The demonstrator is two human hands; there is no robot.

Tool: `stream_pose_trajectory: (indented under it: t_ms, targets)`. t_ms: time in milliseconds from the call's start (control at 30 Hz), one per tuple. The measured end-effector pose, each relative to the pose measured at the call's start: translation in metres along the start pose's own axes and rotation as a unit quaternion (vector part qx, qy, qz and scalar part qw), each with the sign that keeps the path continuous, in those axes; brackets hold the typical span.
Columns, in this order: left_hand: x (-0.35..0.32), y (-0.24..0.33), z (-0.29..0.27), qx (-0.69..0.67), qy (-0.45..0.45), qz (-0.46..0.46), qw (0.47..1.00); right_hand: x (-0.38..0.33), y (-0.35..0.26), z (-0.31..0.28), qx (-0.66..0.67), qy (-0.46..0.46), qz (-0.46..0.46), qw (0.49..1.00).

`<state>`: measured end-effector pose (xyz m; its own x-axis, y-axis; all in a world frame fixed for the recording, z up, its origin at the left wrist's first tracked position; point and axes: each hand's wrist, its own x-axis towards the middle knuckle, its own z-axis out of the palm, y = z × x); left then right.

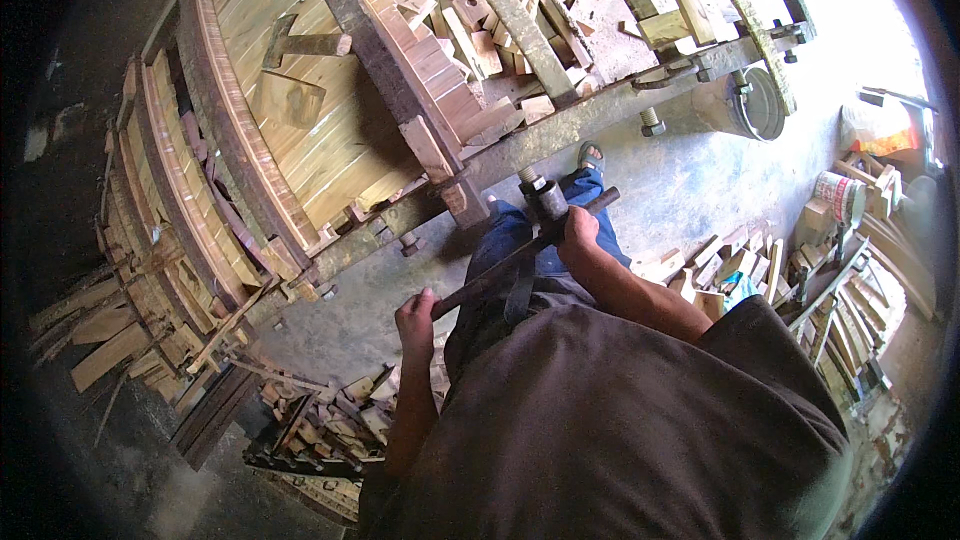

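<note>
Clamp tightening under way. Left hand [415, 313] and right hand [580, 237] fingers wrapped on bar [505, 262] through screw [545, 198]. Next: firm, even turning pull.

a white labelled tin [838, 196] stands at right among wood scraps.

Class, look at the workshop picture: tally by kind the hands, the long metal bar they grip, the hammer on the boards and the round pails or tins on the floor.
Hands: 2, left hand and right hand
Metal bar: 1
Hammer: 1
Pails or tins: 2, pail and tin
Total: 6
</note>
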<state>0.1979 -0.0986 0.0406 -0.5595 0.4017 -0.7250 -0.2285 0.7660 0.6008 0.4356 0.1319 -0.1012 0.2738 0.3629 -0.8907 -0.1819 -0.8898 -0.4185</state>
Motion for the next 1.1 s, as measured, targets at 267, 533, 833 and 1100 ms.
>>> stream_pose_trajectory:
  t_ms: [267, 533, 833, 1100]
  targets:
    - [0.051, -0.022, 0.036, 0.425, -0.133, 0.142, 0.884, -0.014, -0.010, 0.003, 0.086, -0.020, 0.067, 0.994]
    - [0.108, 0.014, 0.054, 0.534, -0.224, -0.008, 0.815, -0.010, -0.003, -0.025, -0.128, -0.181, -0.019, 0.975]
    - [0.099, 0.003, 0.042, 0.510, -0.224, -0.061, 0.828, -0.029, -0.038, 0.006, 0.059, -0.141, 0.140, 0.978]
    - [0.084, 0.005, 0.044, 0.575, -0.181, -0.041, 0.797, 0.010, -0.015, -0.013, 0.043, -0.268, 0.072, 0.960]
